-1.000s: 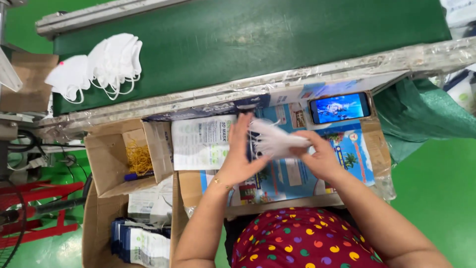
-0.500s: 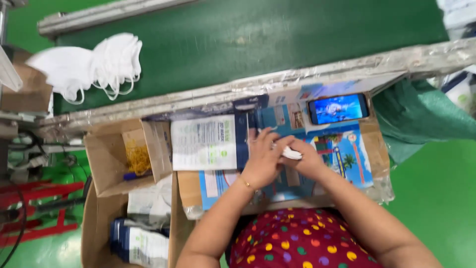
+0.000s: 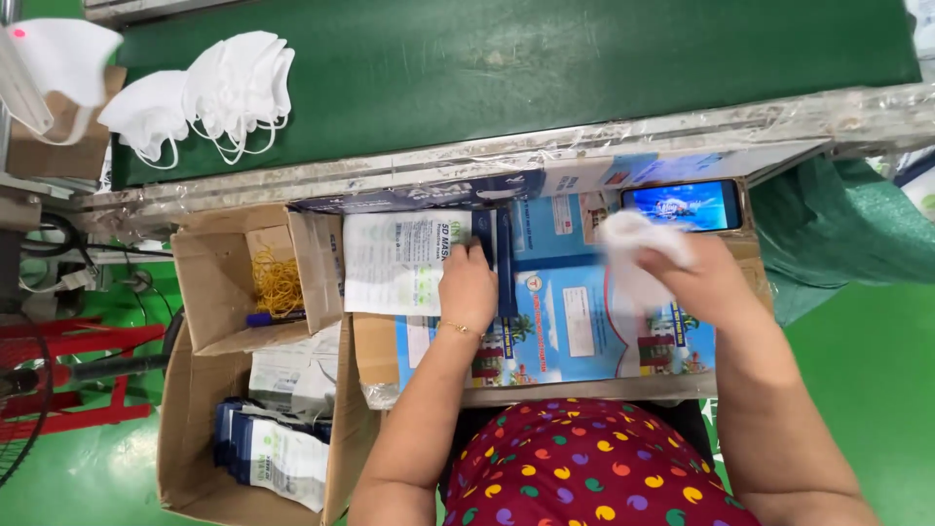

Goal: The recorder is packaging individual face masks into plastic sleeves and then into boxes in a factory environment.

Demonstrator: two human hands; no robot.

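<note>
Under my left hand (image 3: 468, 285) lies a printed packet (image 3: 404, 261), fingertips pressing its edge; my right hand (image 3: 703, 278) clutches a white mask (image 3: 628, 255), phone (image 3: 682, 205) just beyond.

A small tabletop (image 3: 584, 390) is covered with a blue printed sheet (image 3: 555, 331). On it lie a white-and-green mask packet (image 3: 399, 263) at the left and a smartphone (image 3: 682, 206) with a lit screen at the far right corner. Beyond it, white face masks (image 3: 209, 93) lie on a green conveyor belt (image 3: 545, 68).

Factory packing line: green conveyor belt (image 3: 545, 68), cartons (image 3: 229, 278).
</note>
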